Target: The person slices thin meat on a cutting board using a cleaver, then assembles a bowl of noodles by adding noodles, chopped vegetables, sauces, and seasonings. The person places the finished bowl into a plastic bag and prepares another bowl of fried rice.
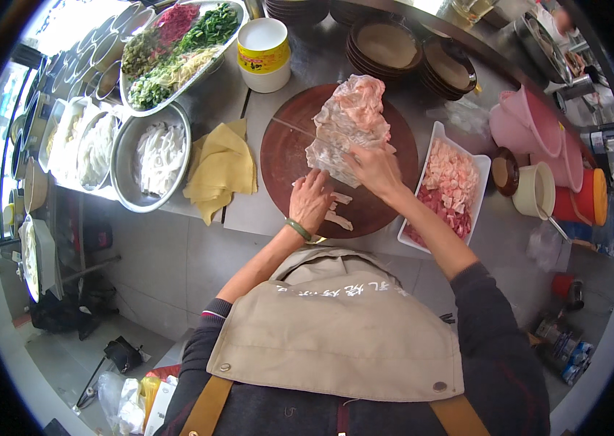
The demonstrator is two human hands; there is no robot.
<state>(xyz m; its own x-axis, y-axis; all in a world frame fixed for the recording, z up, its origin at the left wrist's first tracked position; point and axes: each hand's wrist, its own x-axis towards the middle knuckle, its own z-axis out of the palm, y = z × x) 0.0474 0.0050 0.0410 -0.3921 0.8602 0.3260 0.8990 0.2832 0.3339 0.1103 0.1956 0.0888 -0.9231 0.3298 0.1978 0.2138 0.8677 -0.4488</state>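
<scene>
On a round reddish-brown cutting board [279,163] lies a large sheet of raw fatty meat or skin [351,117], pink at its far end and greyish nearer me. My right hand [375,171] is over its near right side, fingers curled. From there a thin straight edge, apparently a knife blade [296,128] seen nearly edge-on, reaches to the upper left; its handle is hidden in the hand. My left hand [311,201], below a green bangle, rests with bent fingers by the sheet's near edge; its grip is unclear. Cut pale strips [339,212] lie beside it.
Right of the board stands a white tray [481,180] of diced fat and red meat. Yellow sheets [219,163] and a steel bowl [116,174] of white strips lie left. Stacked bowls [386,46], paper tubs [264,60] and a herb tray [187,90] stand behind.
</scene>
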